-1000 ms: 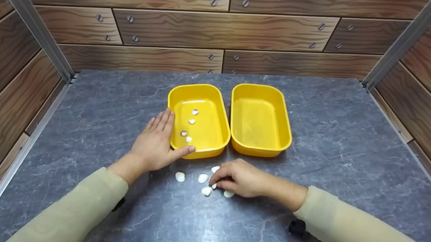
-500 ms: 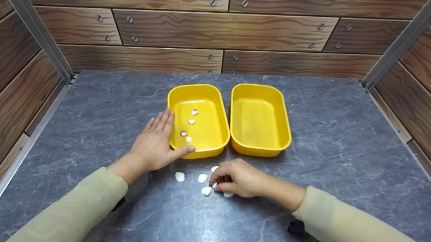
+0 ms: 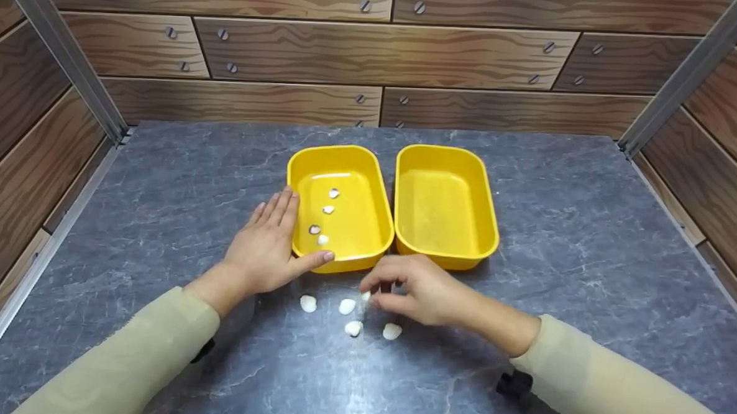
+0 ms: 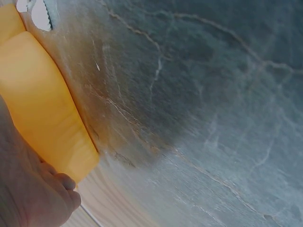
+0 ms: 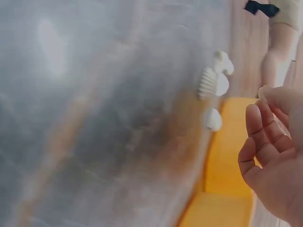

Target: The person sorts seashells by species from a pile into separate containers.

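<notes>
Between its thumb and fingertips my right hand (image 3: 421, 290) pinches a small white seashell (image 3: 366, 296), lifted off the table just in front of the yellow bins; the shell (image 5: 262, 92) also shows at the fingertips in the right wrist view. My left hand (image 3: 262, 252) rests along the left bin's side, fingers straight and thumb over the front rim. Inside that left yellow bin (image 3: 362, 200) lie several small shells (image 3: 328, 209). Several white shells (image 3: 347, 306) lie on the table before the bins, one ribbed shell (image 3: 391, 331) nearest my right hand.
The right yellow bin (image 3: 446, 210) stands beside the left one with nothing visible in it. The grey marbled table (image 3: 578, 241) is bounded by wood-patterned walls (image 3: 381, 55) at the back and both sides.
My right hand has picked up a small shell from the cluster and moved slightly forward toward the bins, uncovering the ribbed shell. My left hand has stayed in place.
</notes>
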A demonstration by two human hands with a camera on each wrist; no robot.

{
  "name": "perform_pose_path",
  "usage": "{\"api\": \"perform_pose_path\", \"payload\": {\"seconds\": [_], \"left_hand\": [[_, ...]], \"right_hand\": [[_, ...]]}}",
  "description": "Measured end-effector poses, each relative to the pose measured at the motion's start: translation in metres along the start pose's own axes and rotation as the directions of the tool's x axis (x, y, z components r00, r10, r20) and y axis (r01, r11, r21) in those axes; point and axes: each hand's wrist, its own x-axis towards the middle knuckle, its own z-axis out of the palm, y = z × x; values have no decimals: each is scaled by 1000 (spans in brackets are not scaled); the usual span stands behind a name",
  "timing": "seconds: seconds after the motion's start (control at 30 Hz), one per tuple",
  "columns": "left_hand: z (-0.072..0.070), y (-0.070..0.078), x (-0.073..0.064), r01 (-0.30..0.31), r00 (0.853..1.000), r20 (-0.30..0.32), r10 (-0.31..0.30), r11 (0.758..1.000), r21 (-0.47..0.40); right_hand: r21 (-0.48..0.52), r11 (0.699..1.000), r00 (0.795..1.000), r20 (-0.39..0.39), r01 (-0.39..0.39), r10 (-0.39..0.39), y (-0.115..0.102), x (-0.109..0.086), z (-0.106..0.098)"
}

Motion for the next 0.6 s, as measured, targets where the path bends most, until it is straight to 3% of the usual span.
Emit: {"api": "perform_pose_path", "payload": {"seconds": [0.23,0.6], "left_hand": [[0,-1,0,-13,1000,-15,13,1000,-4],[1,-1,1,-9,1000,-4,9,1000,-6]], "right_hand": [[60,997,990,-125,-55,62,-10,18,-22],[33,985,943,-285,-171,173,-2,63,-42]]}}
